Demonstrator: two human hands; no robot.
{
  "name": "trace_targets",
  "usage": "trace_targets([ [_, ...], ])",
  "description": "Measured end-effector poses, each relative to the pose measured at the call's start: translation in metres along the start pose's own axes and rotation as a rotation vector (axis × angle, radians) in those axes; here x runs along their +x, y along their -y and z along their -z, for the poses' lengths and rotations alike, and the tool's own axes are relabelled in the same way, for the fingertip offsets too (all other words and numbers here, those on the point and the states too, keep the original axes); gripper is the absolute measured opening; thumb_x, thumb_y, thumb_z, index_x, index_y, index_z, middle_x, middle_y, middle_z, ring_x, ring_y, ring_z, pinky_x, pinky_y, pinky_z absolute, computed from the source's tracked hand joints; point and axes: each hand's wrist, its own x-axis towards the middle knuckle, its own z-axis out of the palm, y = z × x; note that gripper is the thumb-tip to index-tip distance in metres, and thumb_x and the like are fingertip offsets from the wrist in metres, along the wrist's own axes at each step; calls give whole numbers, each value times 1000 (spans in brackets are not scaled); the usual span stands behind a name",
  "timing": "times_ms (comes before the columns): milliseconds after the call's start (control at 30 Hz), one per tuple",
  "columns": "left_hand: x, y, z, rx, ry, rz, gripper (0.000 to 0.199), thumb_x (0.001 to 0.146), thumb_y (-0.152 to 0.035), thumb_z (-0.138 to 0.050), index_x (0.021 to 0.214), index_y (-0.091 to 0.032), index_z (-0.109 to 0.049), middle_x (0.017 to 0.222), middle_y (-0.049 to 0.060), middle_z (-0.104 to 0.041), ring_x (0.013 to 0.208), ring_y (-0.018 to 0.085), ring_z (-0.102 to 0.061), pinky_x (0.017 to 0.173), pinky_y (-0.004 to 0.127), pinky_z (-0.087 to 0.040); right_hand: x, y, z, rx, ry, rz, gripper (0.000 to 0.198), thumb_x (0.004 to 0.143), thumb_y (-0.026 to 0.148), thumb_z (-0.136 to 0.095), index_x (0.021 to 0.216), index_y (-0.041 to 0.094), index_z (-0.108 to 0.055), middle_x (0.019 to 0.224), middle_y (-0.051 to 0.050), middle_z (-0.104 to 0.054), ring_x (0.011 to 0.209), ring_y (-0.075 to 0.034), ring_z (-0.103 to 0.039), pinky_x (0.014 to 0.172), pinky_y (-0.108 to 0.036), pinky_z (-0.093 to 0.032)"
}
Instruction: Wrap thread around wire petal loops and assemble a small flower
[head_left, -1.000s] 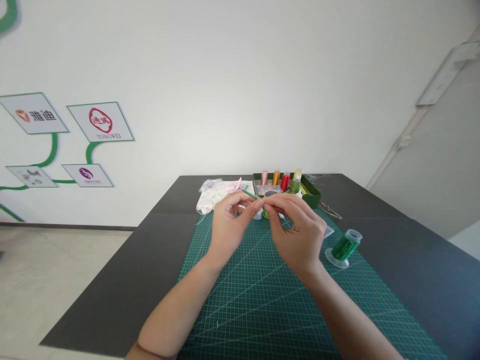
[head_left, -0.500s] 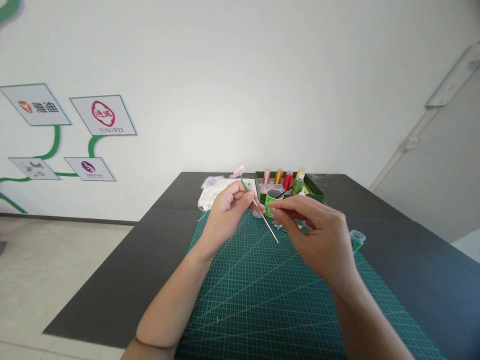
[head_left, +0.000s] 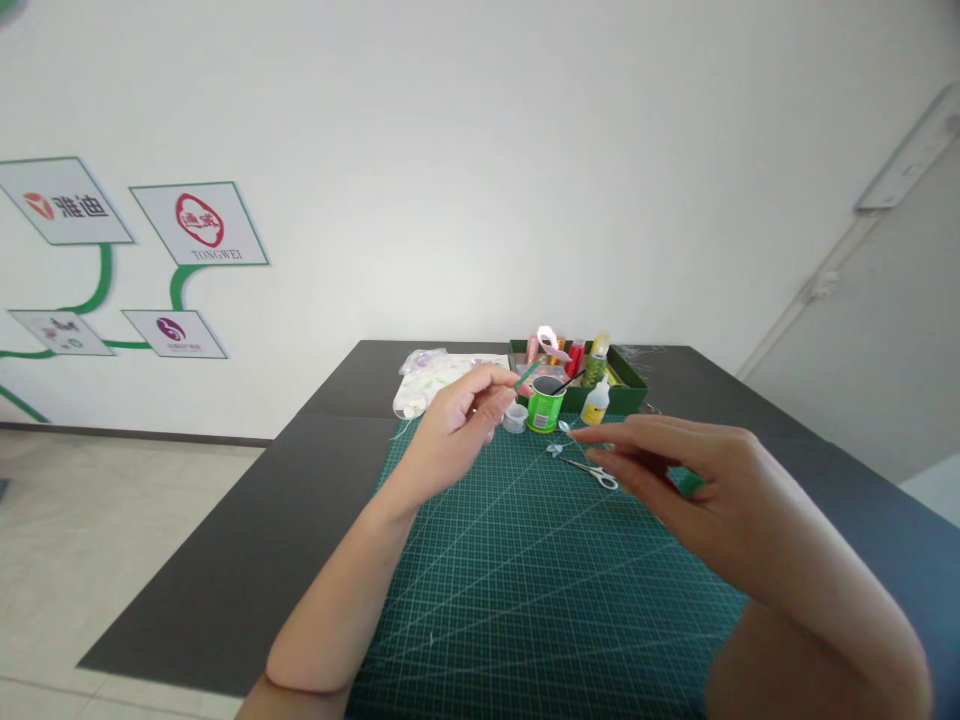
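Note:
My left hand (head_left: 465, 415) is closed in a pinch round a thin stem (head_left: 528, 374) whose visible part is green. Pink and white petals (head_left: 551, 342) are at its upper end; the lower part is hidden by my fingers. To the right, my right hand (head_left: 675, 475) hovers over the mat with thumb and index finger brought close together. Whatever lies between those fingertips, if anything, is too fine to make out. Just beyond them are small pale-blue petal pieces (head_left: 555, 450) and scissors (head_left: 600, 476) with white handles.
A green cutting mat (head_left: 510, 590) covers the middle of the black table (head_left: 247, 560). Toward the wall stand a green can (head_left: 545, 410), a small clear tub (head_left: 515, 418), a glue bottle (head_left: 596, 402) and a dark green box (head_left: 630, 396) with bead tubes. Left of them lies a white sheet (head_left: 420, 385).
My right hand has moved right, away from the stem, uncovering the glue bottle and scissors. In my left hand the stem has turned, its petals now farther right and its bare metallic end out of sight.

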Motion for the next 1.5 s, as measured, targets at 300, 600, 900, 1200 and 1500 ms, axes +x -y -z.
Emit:
trace_targets([
  [300,0,-2,-4,263,-78,-108,16,98,-27,-60,88,-18,-68,82,3,-62,72,13,-55,61,24,-42,-15,-6,7,-61,138,101,29,99,22,-60,119,32,-79,91,-1,-83,64,-15,-72,52,-24,-52],
  [600,2,1,-5,531,-104,-214,14,96,-22,-63,85,-20,-72,76,2,-69,66,14,-58,62,28,-42,-22,6,6,-54,250,183,42,95,12,-57,127,31,-76,86,-2,-82,69,-17,-76,62,-25,-59],
  [900,0,6,-12,665,-118,-299,11,98,-21,-65,90,-20,-73,82,2,-71,72,15,-63,64,27,-45,-16,11,-3,-70,282,178,35,93,13,-61,114,33,-80,72,0,-78,57,-16,-70,58,-25,-57],
  [1200,-1,5,-11,699,-115,-318,13,99,-23,-64,90,-21,-73,83,2,-70,74,16,-64,63,27,-45,-17,15,-6,-26,296,157,36,92,14,-60,115,35,-80,72,0,-79,63,-19,-73,59,-27,-59],
  [1500,0,7,-11,669,-81,-349,12,97,-17,-65,92,-21,-74,84,2,-69,75,16,-63,66,28,-46,-22,11,0,-4,309,152,37,92,13,-63,116,36,-80,79,0,-81,64,-19,-76,61,-27,-61],
])
